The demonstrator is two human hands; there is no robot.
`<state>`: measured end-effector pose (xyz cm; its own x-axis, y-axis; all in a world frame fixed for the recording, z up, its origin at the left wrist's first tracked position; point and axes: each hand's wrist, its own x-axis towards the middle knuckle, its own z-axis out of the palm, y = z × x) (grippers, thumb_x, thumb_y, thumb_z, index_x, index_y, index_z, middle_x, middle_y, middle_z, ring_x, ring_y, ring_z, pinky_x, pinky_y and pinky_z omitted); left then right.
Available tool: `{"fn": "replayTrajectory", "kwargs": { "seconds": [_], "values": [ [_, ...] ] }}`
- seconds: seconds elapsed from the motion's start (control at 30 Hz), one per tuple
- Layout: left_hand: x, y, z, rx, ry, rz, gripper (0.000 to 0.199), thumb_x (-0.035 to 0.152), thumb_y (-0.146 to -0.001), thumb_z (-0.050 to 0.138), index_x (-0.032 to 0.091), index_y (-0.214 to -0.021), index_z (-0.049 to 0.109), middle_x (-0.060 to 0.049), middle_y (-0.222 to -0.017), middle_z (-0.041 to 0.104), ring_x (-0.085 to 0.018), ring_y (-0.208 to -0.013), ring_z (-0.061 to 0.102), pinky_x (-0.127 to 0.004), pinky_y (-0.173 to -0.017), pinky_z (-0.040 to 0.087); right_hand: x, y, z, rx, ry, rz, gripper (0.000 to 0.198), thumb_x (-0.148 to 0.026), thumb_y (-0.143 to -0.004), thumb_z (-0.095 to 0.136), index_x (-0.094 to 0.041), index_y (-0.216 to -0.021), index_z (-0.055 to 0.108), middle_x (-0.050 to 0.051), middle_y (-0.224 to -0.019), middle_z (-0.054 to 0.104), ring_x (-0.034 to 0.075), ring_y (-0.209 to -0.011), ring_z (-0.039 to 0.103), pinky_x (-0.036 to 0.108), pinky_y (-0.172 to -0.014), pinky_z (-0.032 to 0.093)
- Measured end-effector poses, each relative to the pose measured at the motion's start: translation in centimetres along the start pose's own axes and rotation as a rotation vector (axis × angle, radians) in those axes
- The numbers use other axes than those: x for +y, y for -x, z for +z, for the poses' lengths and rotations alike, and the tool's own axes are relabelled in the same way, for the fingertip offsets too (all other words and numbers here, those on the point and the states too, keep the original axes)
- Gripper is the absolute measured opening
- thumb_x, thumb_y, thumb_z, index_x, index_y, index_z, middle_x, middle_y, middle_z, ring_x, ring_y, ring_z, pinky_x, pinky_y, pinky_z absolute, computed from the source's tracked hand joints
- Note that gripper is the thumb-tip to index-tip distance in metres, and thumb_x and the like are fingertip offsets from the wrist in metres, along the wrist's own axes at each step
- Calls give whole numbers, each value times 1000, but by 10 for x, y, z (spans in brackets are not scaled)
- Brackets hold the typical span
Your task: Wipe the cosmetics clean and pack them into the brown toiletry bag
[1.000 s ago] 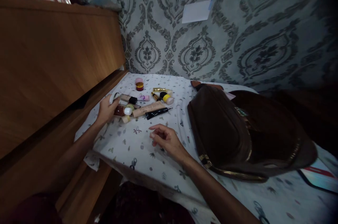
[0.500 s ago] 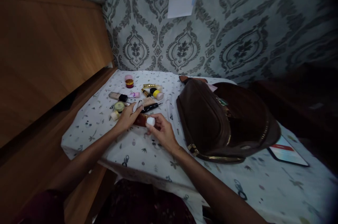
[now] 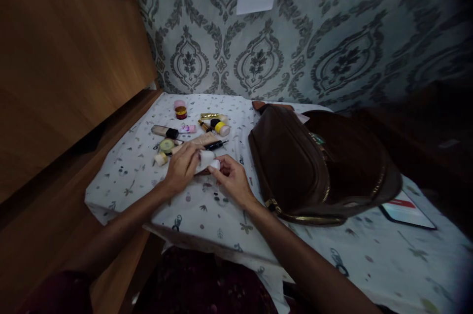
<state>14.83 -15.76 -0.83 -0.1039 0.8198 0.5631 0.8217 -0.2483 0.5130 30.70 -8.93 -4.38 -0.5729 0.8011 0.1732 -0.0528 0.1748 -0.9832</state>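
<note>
My left hand [image 3: 182, 166] is closed around a thin white sheet [image 3: 206, 157], perhaps a wipe or tissue, laid over a small brown bottle [image 3: 203, 171]. Most of the bottle is hidden by the sheet and fingers. Its white cap [image 3: 216, 163] is pinched between the thumb and fingers of my right hand [image 3: 233, 179]. Just behind my hands lie a beige tube [image 3: 201, 141] and a black pen-like cosmetic [image 3: 216, 145]. Left of my left hand are a round green-lidded compact [image 3: 167, 145] and a small jar with a pale yellow lid [image 3: 160, 158].
A large brown bag [image 3: 288, 166] stands on the right, with a tablet or phone [image 3: 410, 209] beside it. Farther back are a red jar [image 3: 181, 112], a foundation bottle [image 3: 164, 131], a pink tube [image 3: 187, 129] and a yellow-banded bottle [image 3: 220, 127]. A wooden panel [image 3: 74, 67] borders the left.
My left hand has moved right and brought the white sheet over the brown bottle, up to the cap. The beige tube shows more now. My right hand stays at the cap.
</note>
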Motion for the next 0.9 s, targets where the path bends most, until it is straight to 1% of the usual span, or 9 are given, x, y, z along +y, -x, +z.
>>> {"fn": "replayTrajectory", "kwargs": {
  "seconds": [0.07,0.13,0.23,0.33,0.43,0.53,0.67,0.77,0.9],
  "values": [
    [6,1,6,-32,-11,79,27,27,-98,37,20,-106,62,-8,-97,63,-22,-95,58,-34,-85,45,0,0,-1,-4,13,-7,25,-39,-74,69,-21,-83,55,-5,-63,52,12,-55,50,23,-50,42],
    [7,1,12,-58,-45,95,27,23,-97,37,21,-102,64,-7,-90,61,-21,-89,57,-33,-79,45,-1,1,-1,-9,31,-19,21,-35,-73,67,-22,-78,52,-6,-61,49,12,-56,50,23,-51,42],
    [-1,-1,17,-65,-135,47,25,18,-94,38,21,-86,60,-6,-83,57,-21,-81,54,-33,-73,43,-2,3,-2,-28,36,-35,20,-35,-74,66,-22,-77,51,-6,-62,49,12,-55,50,24,-52,41],
    [-16,-4,17,-57,-218,-10,22,15,-92,38,22,-80,56,-6,-84,57,-21,-82,55,-32,-73,44,-3,4,-1,-42,19,-33,21,-38,-76,67,-22,-84,56,-4,-67,55,13,-57,53,25,-54,43],
    [-29,-2,11,-76,-288,-71,24,15,-93,37,21,-88,59,-8,-91,60,-22,-88,57,-33,-78,46,-2,4,0,-32,3,-23,23,-40,-77,68,-22,-86,57,-2,-71,58,14,-59,55,26,-54,45],
    [-39,3,3,-122,-380,-131,30,16,-95,35,19,-109,61,-11,-106,62,-24,-96,59,-34,-81,47,-1,3,0,-22,-10,-17,24,-42,-77,67,-22,-85,56,-3,-70,58,14,-58,54,26,-53,46],
    [-44,13,-6,-221,-521,-184,41,15,-94,40,25,-130,55,-9,-116,62,-24,-97,62,-31,-77,49,-3,2,0,15,44,-19,24,-42,-78,67,-21,-84,58,-3,-68,58,14,-59,54,25,-55,44],
    [-44,20,-8,-278,-552,-133,40,14,-94,40,25,-128,58,-9,-113,62,-23,-95,64,-31,-76,50,-5,2,-1,43,84,-31,21,-39,-78,66,-20,-83,59,-1,-71,60,14,-63,54,25,-58,44],
    [-39,30,-8,-244,-528,-16,41,12,-91,42,21,-128,58,-11,-113,60,-25,-102,62,-34,-80,53,-3,2,-2,51,65,-24,23,-41,-79,65,-20,-86,58,0,-76,62,15,-66,57,25,-58,46]
  ]
}}
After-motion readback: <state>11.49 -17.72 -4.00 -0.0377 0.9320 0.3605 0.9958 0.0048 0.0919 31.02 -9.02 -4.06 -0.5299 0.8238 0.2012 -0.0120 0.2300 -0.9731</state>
